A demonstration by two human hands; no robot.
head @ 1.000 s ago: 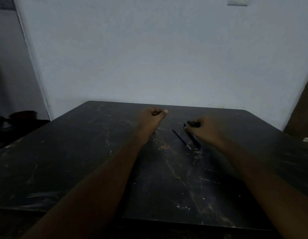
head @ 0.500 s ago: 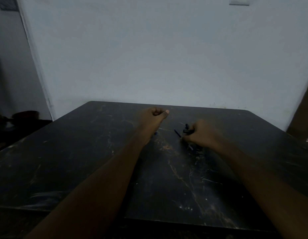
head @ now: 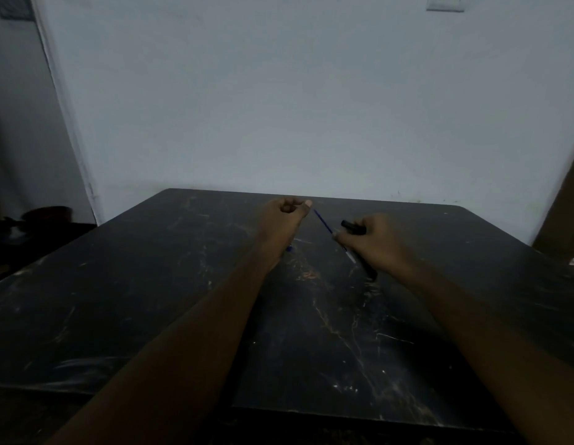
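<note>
On the dark scratched table (head: 150, 284), my left hand (head: 287, 216) is curled into a fist with the thumb on top. A small blue end (head: 289, 248) shows just under the fist. My right hand (head: 372, 242) pinches a thin blue pen refill (head: 322, 221), which slants up toward my left hand and has a pale tip (head: 351, 256). A short black pen piece (head: 353, 228) sticks out above the right fingers. From under that hand a black pen barrel (head: 369, 271) reaches toward me. How the barrel is held is hidden.
The table's far edge meets a pale wall (head: 311, 107). A wall switch (head: 444, 3) is high on the right. Dark objects (head: 38, 216) sit in shadow beyond the left edge, and a brown panel (head: 565, 213) stands at the right.
The blue refill's far end has risen and swung toward my left fist. My right hand shifted left, then back a little. My left hand stayed a fist in place.
</note>
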